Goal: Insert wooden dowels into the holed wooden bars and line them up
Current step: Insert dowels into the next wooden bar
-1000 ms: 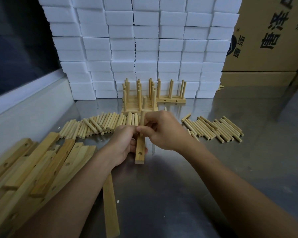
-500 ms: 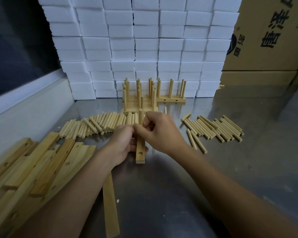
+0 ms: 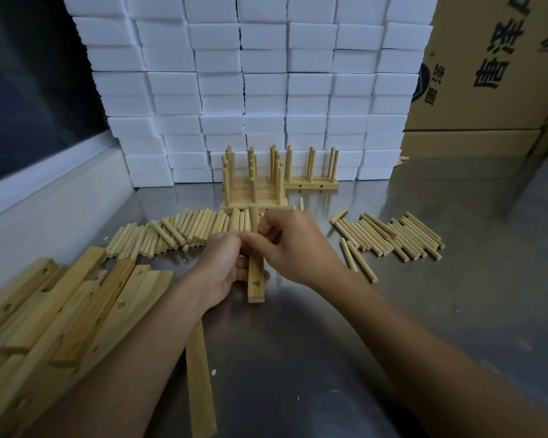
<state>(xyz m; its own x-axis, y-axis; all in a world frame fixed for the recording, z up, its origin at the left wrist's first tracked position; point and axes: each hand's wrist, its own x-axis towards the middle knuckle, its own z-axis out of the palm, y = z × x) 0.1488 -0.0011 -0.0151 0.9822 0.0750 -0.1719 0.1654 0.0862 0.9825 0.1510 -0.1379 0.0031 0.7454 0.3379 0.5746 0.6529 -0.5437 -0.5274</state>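
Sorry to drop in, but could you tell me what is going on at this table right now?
A person is fitting wooden dowels into holed wooden bars. The left hand holds one bar on the metal table, while the right hand grips a dowel standing upright at the bar's far part. The near hole of that bar is empty. Finished bars with upright dowels are lined up by the white blocks. Loose dowels lie at both sides, and unfilled bars are piled on the left.
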